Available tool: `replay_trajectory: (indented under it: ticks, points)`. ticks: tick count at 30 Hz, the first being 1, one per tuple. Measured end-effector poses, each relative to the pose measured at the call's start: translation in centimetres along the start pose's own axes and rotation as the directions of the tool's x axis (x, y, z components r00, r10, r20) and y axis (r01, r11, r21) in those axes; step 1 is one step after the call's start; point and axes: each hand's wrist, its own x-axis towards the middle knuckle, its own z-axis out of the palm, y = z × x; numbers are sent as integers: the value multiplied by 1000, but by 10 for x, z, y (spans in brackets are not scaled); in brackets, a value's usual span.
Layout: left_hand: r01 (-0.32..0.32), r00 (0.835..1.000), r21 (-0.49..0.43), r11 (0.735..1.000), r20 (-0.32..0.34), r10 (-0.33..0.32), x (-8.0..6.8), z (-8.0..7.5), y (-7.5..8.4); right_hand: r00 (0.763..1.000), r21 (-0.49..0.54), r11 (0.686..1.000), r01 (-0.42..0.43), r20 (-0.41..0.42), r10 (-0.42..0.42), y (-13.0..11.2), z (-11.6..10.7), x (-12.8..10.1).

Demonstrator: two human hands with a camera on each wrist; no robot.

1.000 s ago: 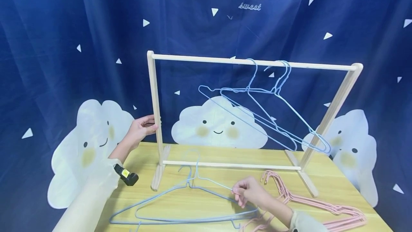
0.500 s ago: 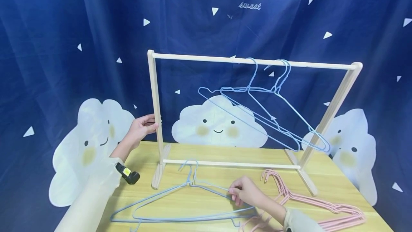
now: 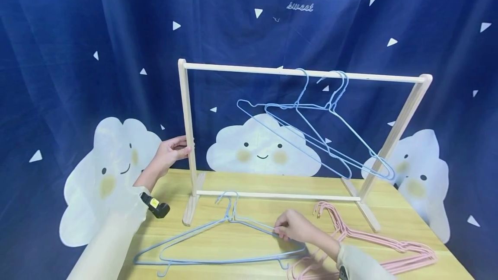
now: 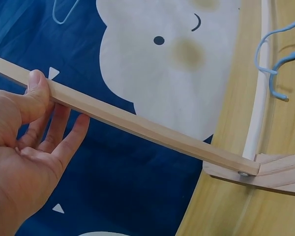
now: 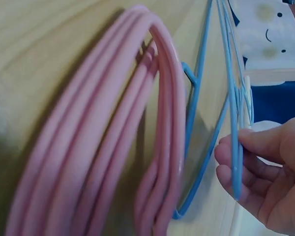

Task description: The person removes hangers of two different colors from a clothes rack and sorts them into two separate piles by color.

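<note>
Two blue hangers are overlapped near on the table, one pinched at its right shoulder by the right hand; the left post of the rack is gripped by the left hand. Both could be dragged up together if their crossed wires snagged.
</note>
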Motion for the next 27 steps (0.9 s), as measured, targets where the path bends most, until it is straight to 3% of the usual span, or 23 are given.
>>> replay_trajectory:
  ticks: [10, 27]
  points:
    - [-6, 1000, -3, 1000, -14, 6, 0, 0, -1, 991, -66, 991, 117, 68, -112, -1, -3, 3]
    - [-34, 999, -29, 999, -32, 33, -5, 5, -1, 989, -23, 992, 127, 85, -125, -5, 1, 1]
